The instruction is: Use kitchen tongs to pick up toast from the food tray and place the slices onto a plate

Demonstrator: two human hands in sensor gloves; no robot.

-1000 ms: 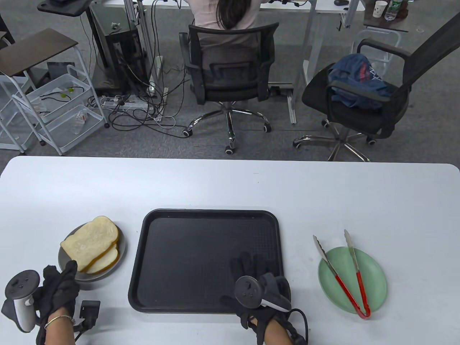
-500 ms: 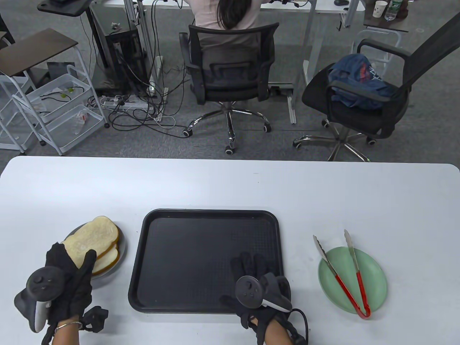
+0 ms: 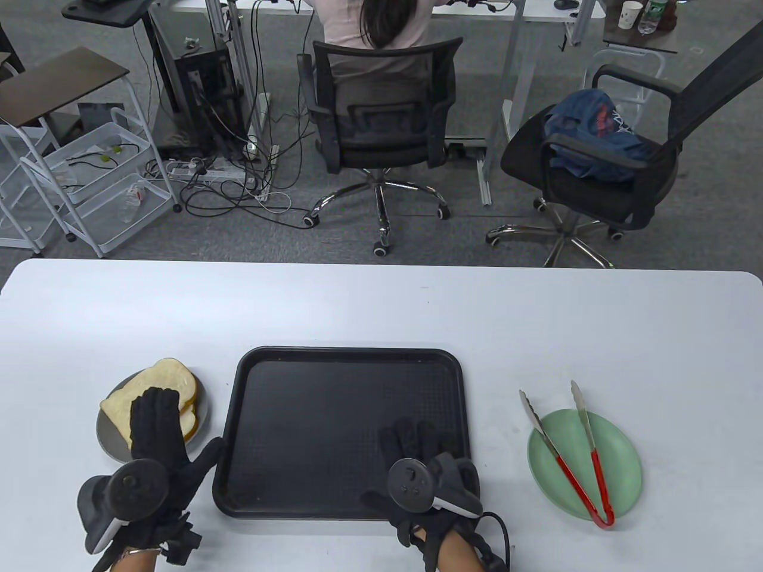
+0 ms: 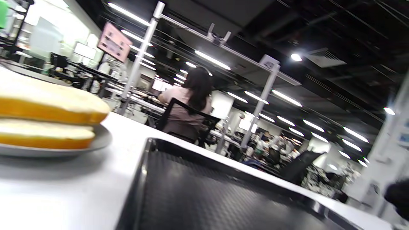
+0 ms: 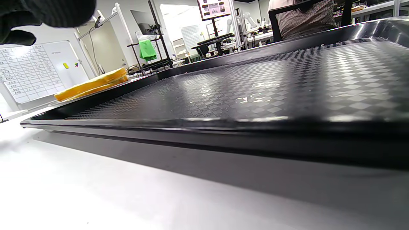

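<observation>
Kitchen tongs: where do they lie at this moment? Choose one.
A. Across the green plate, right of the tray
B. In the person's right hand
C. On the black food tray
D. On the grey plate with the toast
A: the red-handled kitchen tongs lie across the green plate on the right of the black food tray, with no hand touching them.

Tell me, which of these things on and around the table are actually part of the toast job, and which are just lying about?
Part of the job:
- toast slices, stacked on the grey plate
- black tray
- tongs, lying on the green plate
- left hand, fingers over the toast
- right hand, resting on the tray

Just lying about:
- office chairs
- white wire cart
- blue garment
</observation>
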